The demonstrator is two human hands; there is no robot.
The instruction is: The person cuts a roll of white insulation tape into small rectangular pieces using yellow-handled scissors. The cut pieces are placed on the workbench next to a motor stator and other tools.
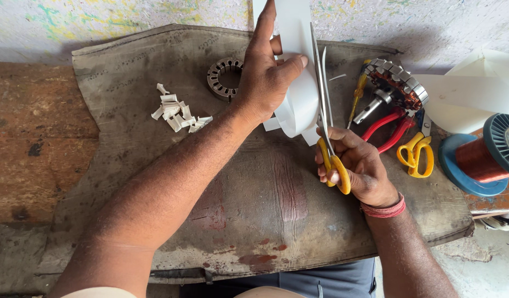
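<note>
Here, left hand (263, 83) fingers pinch the white sheet (298, 72); right hand (356, 168) fingers grip the scissors (327, 138). Thumb beside the blades risks a nick; the curling sheet may skew the cut.

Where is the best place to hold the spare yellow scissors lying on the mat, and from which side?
Take the spare scissors by the two yellow handle loops, coming from above on the near side. The loops lie flat and open on the mat, while the blades point away under the red pliers.

White sheet (298, 83) ran off top edge; left hand (264, 77) covered part. Scissor blades' (323, 94) far tips too thin to tell against sheet. Copper wire spool (489, 157) cut by right edge. Stator ring (222, 77) half hidden behind wrist.
</note>
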